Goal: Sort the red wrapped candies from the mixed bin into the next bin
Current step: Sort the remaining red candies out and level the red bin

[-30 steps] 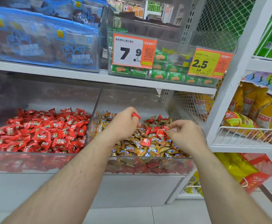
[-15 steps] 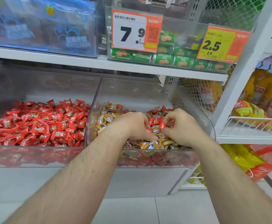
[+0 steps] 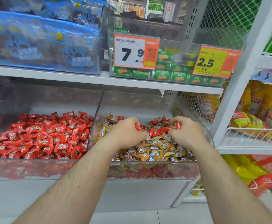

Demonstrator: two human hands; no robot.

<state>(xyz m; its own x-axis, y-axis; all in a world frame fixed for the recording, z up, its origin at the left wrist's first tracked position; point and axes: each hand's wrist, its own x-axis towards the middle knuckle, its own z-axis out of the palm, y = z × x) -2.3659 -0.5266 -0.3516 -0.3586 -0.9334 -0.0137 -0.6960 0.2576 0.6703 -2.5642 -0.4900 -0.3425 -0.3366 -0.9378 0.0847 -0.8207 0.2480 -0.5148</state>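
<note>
My left hand [image 3: 125, 132] curls over the pile, its fingers pinching a red wrapped candy [image 3: 137, 126] whose end shows at the fingertips. My right hand [image 3: 186, 132] is likewise curled, gripping another red candy [image 3: 178, 125] against the thumb; I cannot tell whether either fist holds more. Both work inside the clear plastic mixed bin [image 3: 148, 171], where a cluster of red pieces [image 3: 157, 131] lies between the hands on top of gold-and-blue wrapped candies [image 3: 154, 151]. Just beside it, to the left and sharing a clear wall, stands the clear bin of red candies [image 3: 40, 138], the destination.

Risks, as I judge them: a slick wrapper could slip from a pinch during the carry across the dividing wall, and gold pieces caught among the fingers could travel along. Red shapes beneath the gold layer show only dimly through the front wall; their number is unreadable. Both palms are hidden, facing down.
</note>
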